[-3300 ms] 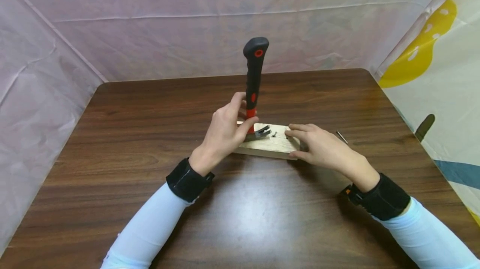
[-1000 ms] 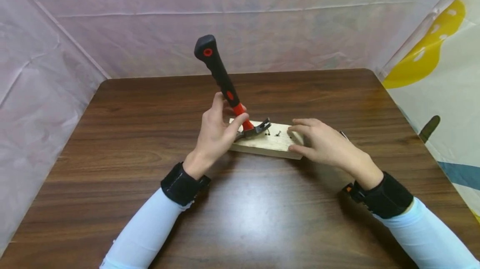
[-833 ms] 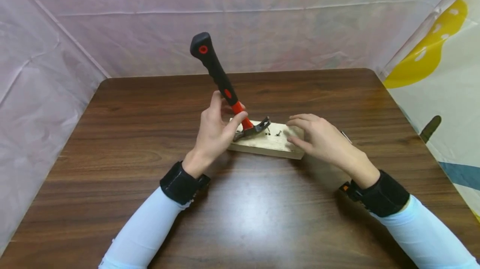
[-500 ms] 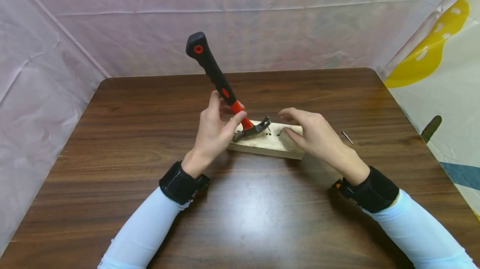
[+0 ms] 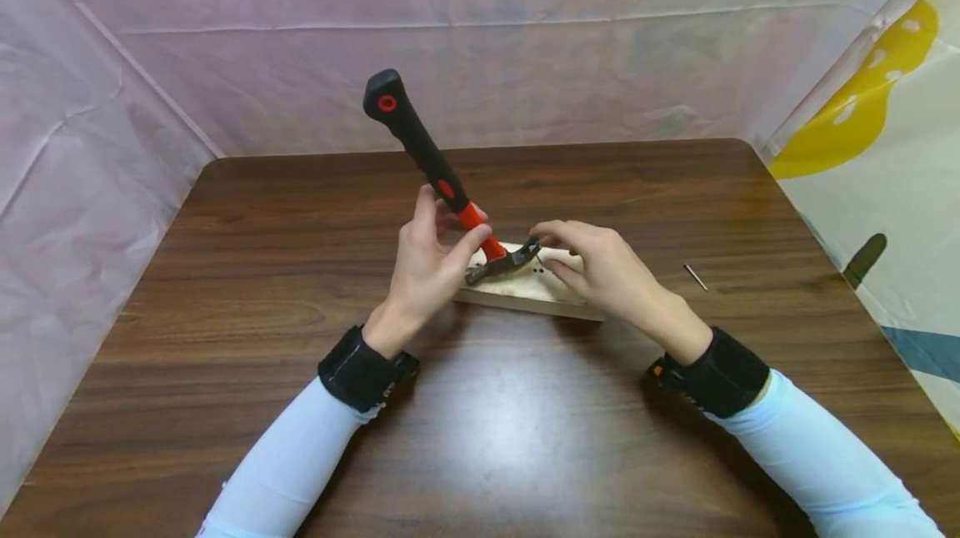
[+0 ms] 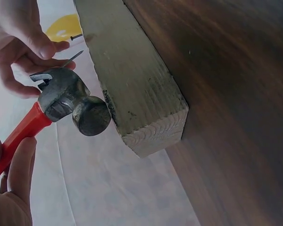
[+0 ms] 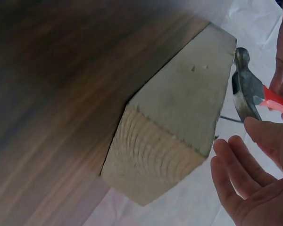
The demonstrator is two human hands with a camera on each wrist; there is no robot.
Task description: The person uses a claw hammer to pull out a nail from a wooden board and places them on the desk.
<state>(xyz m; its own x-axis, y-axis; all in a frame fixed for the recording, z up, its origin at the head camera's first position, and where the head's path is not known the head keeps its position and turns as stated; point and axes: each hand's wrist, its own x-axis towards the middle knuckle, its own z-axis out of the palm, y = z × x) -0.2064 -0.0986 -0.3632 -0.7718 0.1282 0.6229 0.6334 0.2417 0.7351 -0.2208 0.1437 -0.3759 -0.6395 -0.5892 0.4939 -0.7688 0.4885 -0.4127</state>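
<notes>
My left hand (image 5: pixel 427 267) grips the hammer (image 5: pixel 426 146) by the red neck below its black grip. The handle leans up and to the left, and the head sits over the wooden block (image 5: pixel 536 304). The claw points right, beside a slanting nail (image 6: pixel 74 58) that stands out of the wood. My right hand (image 5: pixel 600 263) is at the claw end, thumb and fingers apart around the nail and claw. In the right wrist view its thumb tip overlaps the claw, and the nail (image 7: pixel 231 119) shows just beyond. Another nail (image 6: pixel 76 36) stands farther along the block.
A loose metal nail or pin (image 5: pixel 696 277) lies on the brown wooden table (image 5: pixel 300 296), right of the block. Pale cloth sheeting (image 5: pixel 465 37) hangs behind the table and at both sides.
The hammer handle has tipped from near upright to the left, its head shifting left along the block. My right hand has moved left from the block's right end to the claw.
</notes>
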